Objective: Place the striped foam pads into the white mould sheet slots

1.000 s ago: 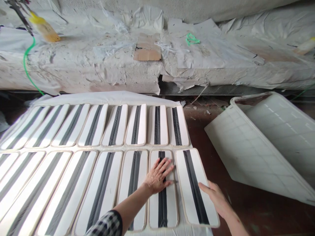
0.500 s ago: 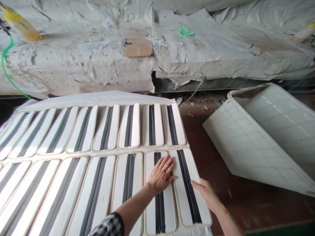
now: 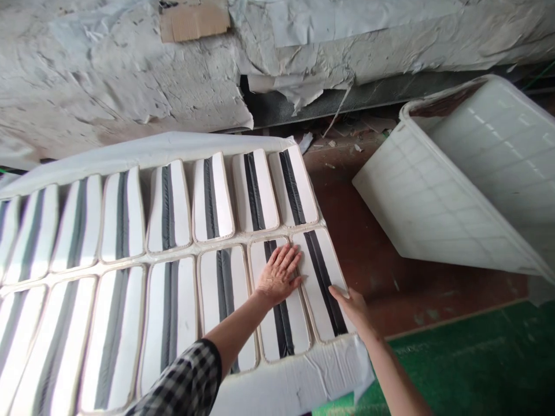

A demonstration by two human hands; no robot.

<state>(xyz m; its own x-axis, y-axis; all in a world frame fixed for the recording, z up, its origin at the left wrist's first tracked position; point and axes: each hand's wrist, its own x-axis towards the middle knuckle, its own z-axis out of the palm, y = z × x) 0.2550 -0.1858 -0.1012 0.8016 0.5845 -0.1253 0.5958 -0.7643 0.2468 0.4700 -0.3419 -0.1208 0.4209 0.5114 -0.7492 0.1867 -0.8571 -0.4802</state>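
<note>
Two rows of white oblong pads with dark grey centre stripes lie side by side on a white-covered board. My left hand lies flat, fingers spread, on the second pad from the right in the near row. Along the right edge of the rightmost near pad my right hand rests with its fingers against the pad's rim. A checked sleeve covers my left upper arm.
A big white plastic tub lies tilted on the red-brown floor to the right. Behind the board runs a bench draped in crumpled white sheeting with a cardboard piece. Green floor shows at lower right.
The view has tilted downward and the board's front edge now shows. Both hands stay on the same two pads, the right one sliding a little up the pad's edge.
</note>
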